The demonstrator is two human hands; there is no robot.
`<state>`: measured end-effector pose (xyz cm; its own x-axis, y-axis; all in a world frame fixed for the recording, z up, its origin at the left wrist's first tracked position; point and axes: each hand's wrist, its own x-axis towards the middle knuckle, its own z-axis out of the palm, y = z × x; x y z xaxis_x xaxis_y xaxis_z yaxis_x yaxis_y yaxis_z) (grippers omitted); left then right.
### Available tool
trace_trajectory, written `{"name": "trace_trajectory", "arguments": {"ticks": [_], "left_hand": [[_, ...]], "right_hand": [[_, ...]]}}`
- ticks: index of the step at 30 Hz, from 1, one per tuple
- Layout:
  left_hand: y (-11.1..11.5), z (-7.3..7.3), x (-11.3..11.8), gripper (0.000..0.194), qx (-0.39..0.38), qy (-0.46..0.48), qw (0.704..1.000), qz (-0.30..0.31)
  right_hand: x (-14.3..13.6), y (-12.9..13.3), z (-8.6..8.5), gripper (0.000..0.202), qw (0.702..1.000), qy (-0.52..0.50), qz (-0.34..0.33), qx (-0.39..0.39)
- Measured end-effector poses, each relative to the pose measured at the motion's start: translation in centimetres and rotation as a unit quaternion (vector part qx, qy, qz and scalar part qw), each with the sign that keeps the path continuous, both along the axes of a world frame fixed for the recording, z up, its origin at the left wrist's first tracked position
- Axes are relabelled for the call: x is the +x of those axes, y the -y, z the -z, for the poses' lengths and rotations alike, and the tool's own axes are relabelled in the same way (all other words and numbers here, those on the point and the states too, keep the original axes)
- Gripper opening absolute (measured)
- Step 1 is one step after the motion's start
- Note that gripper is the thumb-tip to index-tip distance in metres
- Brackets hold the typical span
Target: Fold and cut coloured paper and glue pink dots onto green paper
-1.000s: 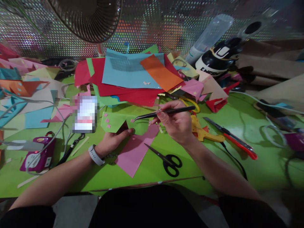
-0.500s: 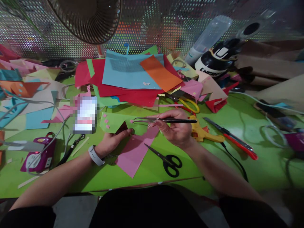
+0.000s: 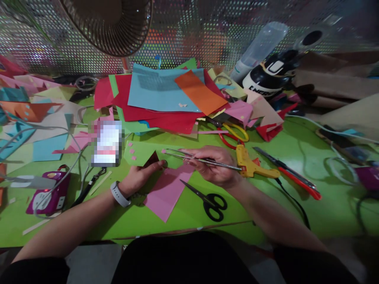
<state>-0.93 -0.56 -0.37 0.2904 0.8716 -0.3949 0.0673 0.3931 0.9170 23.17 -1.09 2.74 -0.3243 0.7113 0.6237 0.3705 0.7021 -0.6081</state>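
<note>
My right hand (image 3: 217,163) pinches a pair of metal tweezers (image 3: 177,153), their tips pointing left. A tiny pink paper piece (image 3: 164,151) is at the tips; whether it is gripped is hard to tell. My left hand (image 3: 140,177), with a pale watch on its wrist, is closed on the edge of a light green paper (image 3: 140,149) with a dark red corner (image 3: 152,158). Several small pink pieces (image 3: 132,151) sit along the green paper's left part. Below both hands lies a pink sheet (image 3: 167,193), with black-handled scissors (image 3: 207,200) beside it.
A yellow glue gun (image 3: 251,163) and a red utility knife (image 3: 296,179) lie to the right. A blue sheet (image 3: 166,88) tops a paper stack at the back. At left are a lit phone (image 3: 107,142) and a purple device (image 3: 49,193) with cables. A fan (image 3: 112,27) stands behind.
My right hand has lowered slightly and turned, so the tweezers' rear end now slopes down to the right. The tips stay by the pink piece. My left hand has barely moved.
</note>
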Motion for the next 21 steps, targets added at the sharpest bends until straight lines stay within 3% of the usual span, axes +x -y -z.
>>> {"name": "trace_trajectory", "arguments": {"ticks": [7, 16, 21], "left_hand": [[-0.04, 0.35, -0.2, 0.037, 0.015, -0.011, 1.0, 0.007], [-0.16, 0.85, -0.45, 0.036, 0.059, -0.013, 0.998, 0.017], [-0.11, 0.75, -0.35, 0.039, 0.016, -0.019, 1.0, 0.011]], "right_hand": [[-0.03, 0.11, -0.2, 0.006, 0.999, 0.034, -0.004, 0.04], [-0.13, 0.31, -0.62, 0.006, 0.999, 0.033, 0.003, 0.015], [-0.39, 0.28, -0.58, 0.005, 0.999, 0.025, 0.007, 0.029]]}}
